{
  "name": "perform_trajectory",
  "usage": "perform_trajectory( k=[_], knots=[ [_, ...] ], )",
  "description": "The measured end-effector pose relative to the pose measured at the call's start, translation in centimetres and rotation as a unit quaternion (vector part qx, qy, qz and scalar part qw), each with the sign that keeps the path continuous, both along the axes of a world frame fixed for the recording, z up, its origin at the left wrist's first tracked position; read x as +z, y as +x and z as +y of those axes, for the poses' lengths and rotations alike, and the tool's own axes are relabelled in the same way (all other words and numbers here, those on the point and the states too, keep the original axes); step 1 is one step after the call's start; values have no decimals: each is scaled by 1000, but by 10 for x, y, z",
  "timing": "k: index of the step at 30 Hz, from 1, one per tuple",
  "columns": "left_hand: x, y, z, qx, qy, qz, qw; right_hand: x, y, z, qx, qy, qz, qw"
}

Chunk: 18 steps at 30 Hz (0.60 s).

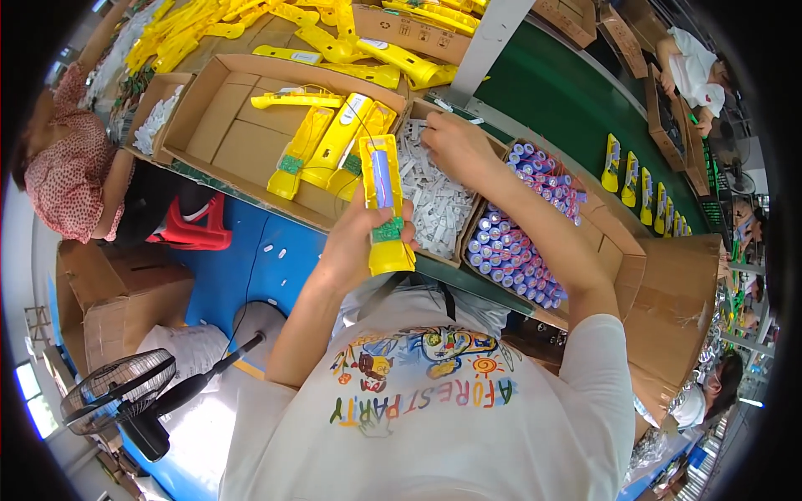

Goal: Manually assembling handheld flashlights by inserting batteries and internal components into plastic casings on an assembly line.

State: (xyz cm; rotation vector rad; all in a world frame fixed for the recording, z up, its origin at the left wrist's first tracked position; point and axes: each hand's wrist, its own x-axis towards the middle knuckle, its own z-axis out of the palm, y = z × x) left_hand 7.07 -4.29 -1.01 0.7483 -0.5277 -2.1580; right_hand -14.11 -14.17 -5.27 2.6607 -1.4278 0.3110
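Note:
My left hand (343, 244) grips a yellow plastic housing (392, 255), held upright in front of my chest. Inside the housing lie a violet-blue cylindrical battery (383, 177) and, below it, a green circuit board (388, 230). My right hand (461, 147) reaches over the far end of a box of small white plastic pieces (434, 203). Its fingers are bent and pressed together; whatever is between the tips is hidden. Just beyond the left hand, more yellow housings (336, 142) with boards and thin wires lie in a shallow cardboard box (219, 115).
Right of the white pieces stands a box of upright batteries (510, 255) with red-and-violet wrapping. A green conveyor belt (547, 92) carries a row of yellow units (630, 179). Loose yellow shells (188, 37) pile up at the far left. A fan (125, 388) and a co-worker (71, 179) are on the left.

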Motion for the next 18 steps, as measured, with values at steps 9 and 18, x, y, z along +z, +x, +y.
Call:
perform_trajectory(
  k=[9,18],
  knots=[
    [-12,-11,10,-42,3,72,997,36,-26,29,40,164,-406,898],
    [-15,-29,19,-62,-75,-41,994,53,3,53,-56,255,-626,735]
  ],
)
